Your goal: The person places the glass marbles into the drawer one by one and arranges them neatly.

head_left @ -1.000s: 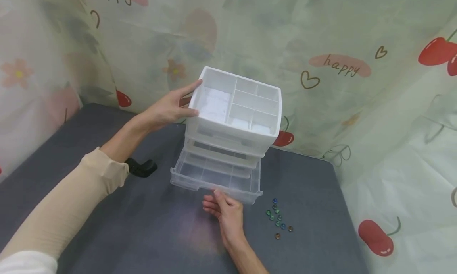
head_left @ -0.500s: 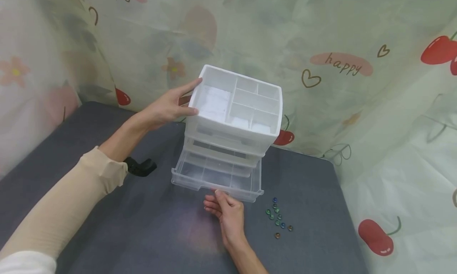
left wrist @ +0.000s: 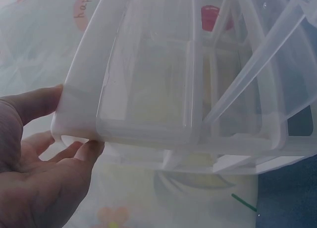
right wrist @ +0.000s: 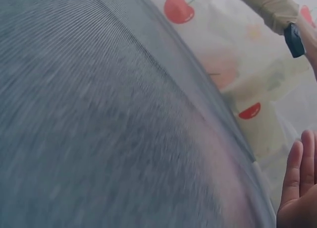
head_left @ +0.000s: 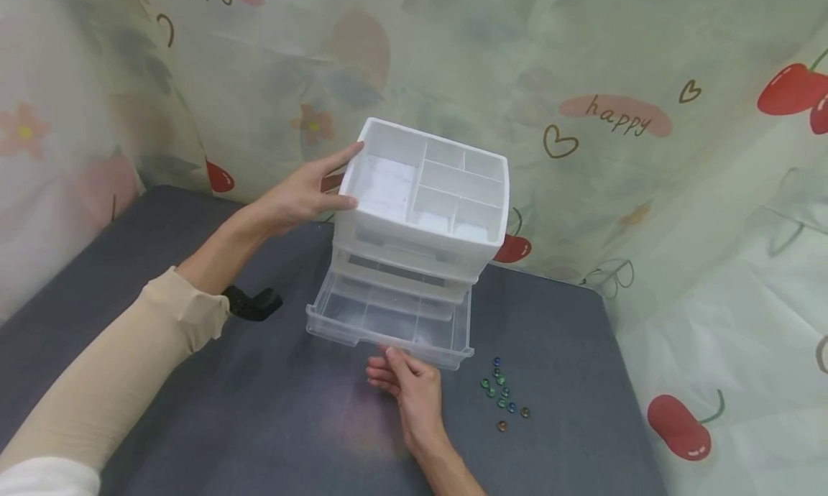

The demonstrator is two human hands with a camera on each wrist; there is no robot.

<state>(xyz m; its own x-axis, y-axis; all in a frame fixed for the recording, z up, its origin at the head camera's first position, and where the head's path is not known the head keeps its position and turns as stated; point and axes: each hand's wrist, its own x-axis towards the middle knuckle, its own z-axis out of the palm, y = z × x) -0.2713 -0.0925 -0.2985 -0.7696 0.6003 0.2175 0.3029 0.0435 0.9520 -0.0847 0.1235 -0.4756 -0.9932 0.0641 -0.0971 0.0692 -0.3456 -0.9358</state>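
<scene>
A white plastic drawer organizer (head_left: 423, 248) stands on the dark table, its top tray split into several compartments. At its left side my left hand (head_left: 300, 194) grips the upper edge, thumb toward the front. The left wrist view also has that hand (left wrist: 49, 153) holding the organizer's corner (left wrist: 79, 104). A clear bottom drawer (head_left: 388, 316) is pulled far out. My right hand (head_left: 414, 392) pinches the drawer's front lip near the notch, thumb uppermost. In the right wrist view only some fingers (right wrist: 299, 173) show at the edge, and the drawer is out of sight.
Several small glass beads (head_left: 502, 392), green, blue and brown, lie on the table (head_left: 272, 410) to the right of the drawer. A black strap-like piece (head_left: 255, 304) shows by the left wrist. A printed curtain (head_left: 453, 50) hangs behind the table and along its sides.
</scene>
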